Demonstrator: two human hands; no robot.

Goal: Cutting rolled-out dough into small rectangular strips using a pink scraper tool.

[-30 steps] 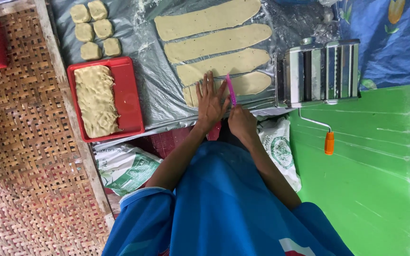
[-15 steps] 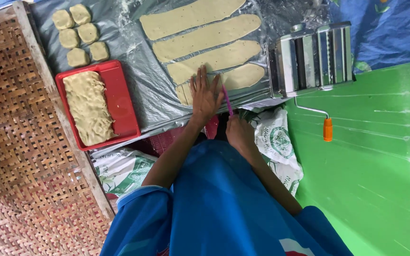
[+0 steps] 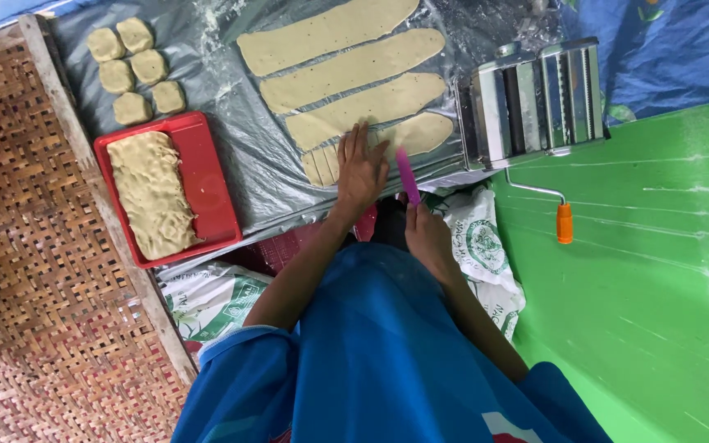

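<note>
My left hand [image 3: 361, 168] lies flat, fingers spread, on the nearest strip of flat pale dough [image 3: 422, 131], where its left end is cut into narrow pieces [image 3: 317, 166]. My right hand [image 3: 428, 234] grips a slim pink cutter [image 3: 408, 175], whose tip points at the strip's near edge beside my left hand. Three more long dough strips [image 3: 346, 72] lie parallel beyond it on a grey plastic sheet [image 3: 231, 90].
A red tray [image 3: 217, 176] holding a heap of cut dough [image 3: 156, 193] sits left of the strips, with several dough lumps [image 3: 133, 70] behind it. A metal pasta roller [image 3: 535, 98] with an orange-handled crank [image 3: 564, 221] stands right. A woven mat [image 3: 34, 287] lies far left and a green surface [image 3: 658, 271] right.
The view has shifted a little. My left hand stays pressed on the nearest strip. My right hand with the pink cutter has drawn slightly back toward my body.
</note>
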